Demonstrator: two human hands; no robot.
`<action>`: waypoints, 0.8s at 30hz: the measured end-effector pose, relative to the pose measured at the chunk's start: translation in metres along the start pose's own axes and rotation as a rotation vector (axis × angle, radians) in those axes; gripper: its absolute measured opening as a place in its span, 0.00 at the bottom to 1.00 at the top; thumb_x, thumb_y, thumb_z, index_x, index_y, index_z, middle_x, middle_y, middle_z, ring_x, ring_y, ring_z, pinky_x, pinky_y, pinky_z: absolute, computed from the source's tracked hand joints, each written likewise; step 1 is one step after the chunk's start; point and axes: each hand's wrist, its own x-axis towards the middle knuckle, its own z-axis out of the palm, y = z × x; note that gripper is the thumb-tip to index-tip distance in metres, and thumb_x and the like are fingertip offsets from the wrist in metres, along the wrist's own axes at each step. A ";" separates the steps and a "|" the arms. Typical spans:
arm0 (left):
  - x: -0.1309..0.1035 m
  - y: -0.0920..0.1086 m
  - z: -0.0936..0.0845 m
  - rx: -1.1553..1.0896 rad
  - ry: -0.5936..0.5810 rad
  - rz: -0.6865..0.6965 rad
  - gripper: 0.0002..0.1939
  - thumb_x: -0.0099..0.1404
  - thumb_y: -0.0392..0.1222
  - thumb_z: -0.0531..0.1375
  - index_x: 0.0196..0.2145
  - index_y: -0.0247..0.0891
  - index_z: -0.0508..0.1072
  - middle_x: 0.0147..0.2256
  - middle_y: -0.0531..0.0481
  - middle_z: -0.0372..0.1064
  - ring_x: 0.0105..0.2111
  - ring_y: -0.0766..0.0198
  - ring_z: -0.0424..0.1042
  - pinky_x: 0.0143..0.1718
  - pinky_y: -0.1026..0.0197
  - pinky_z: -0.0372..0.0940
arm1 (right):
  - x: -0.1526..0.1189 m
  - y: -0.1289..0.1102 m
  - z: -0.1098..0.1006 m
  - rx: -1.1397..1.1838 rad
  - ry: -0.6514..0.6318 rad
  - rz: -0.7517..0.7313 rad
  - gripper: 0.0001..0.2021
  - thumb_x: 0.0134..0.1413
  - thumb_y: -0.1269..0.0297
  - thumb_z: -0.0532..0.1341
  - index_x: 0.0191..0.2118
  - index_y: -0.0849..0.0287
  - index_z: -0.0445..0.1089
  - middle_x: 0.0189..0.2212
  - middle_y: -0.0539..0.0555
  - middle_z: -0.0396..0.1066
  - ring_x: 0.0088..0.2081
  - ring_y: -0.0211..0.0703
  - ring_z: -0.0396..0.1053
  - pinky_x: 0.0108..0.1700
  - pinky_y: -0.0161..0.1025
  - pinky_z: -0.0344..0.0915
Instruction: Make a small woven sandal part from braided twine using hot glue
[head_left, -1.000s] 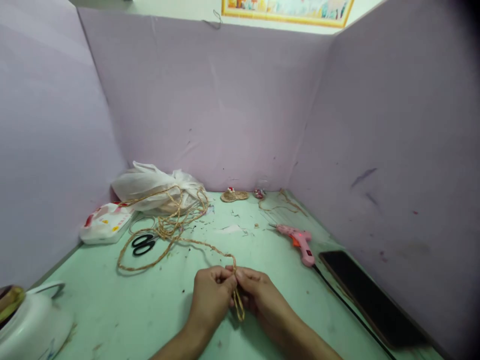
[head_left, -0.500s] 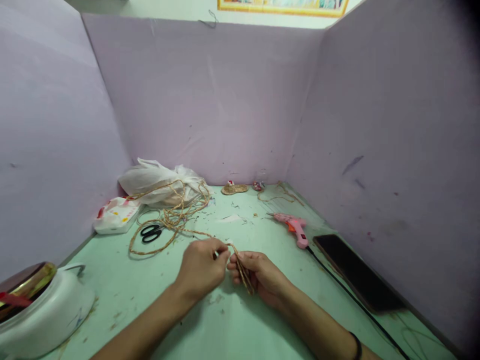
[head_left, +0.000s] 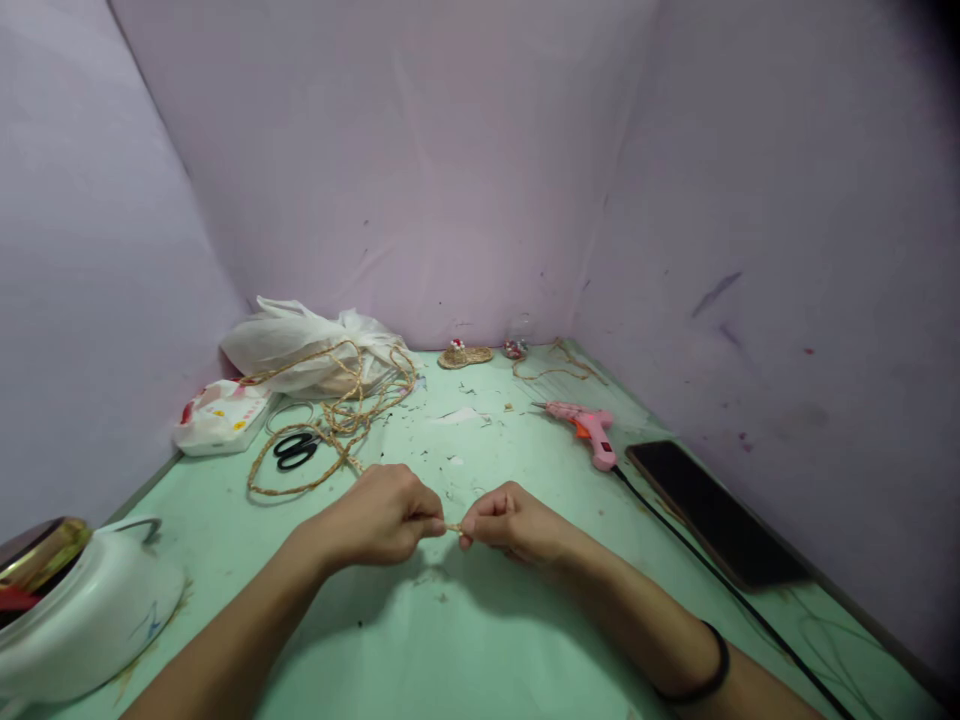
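Far left, white pot (head_left: 105, 620) between 8 and 9 o'clock of the left hand (head_left: 390, 515), cut by the view's edge, something brown and gold at its mouth. Pack (head_left: 225, 430) at 10, white with red and yellow marks. Scissors (head_left: 296, 452) also at 10, nearer, black handles lying inside a loop of the cord (head_left: 352, 425). Most of that cord lies in a loose tangle at 11, in front of the white bag (head_left: 315, 340), some strands over it. Left grip: fingertips pressed together, pinching a short bit of cord, knuckles up. Right hand (head_left: 517, 525) at the left's 3 o'clock, just beside; its grip pinches the same bit, a sliver bare between the two. Both held above the green worktop (head_left: 450, 650). Small woven sandal (head_left: 469, 357), beaded, between 11 and 12 of the right hand; beads (head_left: 515, 348) at 12; thin strand (head_left: 559, 365) just past them. Pink glue gun (head_left: 600, 435) at 1, nozzle pointing left. Dark band (head_left: 720, 665) on right forearm, 4 o'clock. Phone (head_left: 712, 515) flat at 3, screen dark, beside the gun's black lead (head_left: 705, 552).
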 end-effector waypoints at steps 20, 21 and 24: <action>0.016 0.009 0.037 -0.513 -0.112 -0.442 0.17 0.52 0.47 0.57 0.13 0.34 0.68 0.11 0.55 0.57 0.15 0.71 0.47 0.19 0.65 0.43 | 0.003 0.020 0.003 -0.749 0.195 -0.373 0.10 0.51 0.65 0.58 0.28 0.59 0.77 0.20 0.49 0.70 0.22 0.34 0.60 0.26 0.32 0.52; 0.016 0.006 0.038 -0.622 -0.126 -0.446 0.17 0.51 0.47 0.57 0.13 0.34 0.68 0.11 0.54 0.58 0.14 0.72 0.46 0.18 0.65 0.42 | 0.002 0.020 0.003 -0.789 0.202 -0.387 0.09 0.51 0.66 0.58 0.29 0.58 0.77 0.22 0.50 0.73 0.23 0.35 0.63 0.27 0.33 0.54; 0.018 -0.001 0.040 -0.884 -0.064 -0.417 0.14 0.47 0.46 0.59 0.13 0.33 0.69 0.10 0.52 0.61 0.14 0.73 0.45 0.18 0.65 0.41 | 0.002 0.018 -0.001 -0.728 0.208 -0.407 0.09 0.51 0.66 0.58 0.30 0.56 0.77 0.26 0.51 0.76 0.27 0.38 0.68 0.31 0.34 0.58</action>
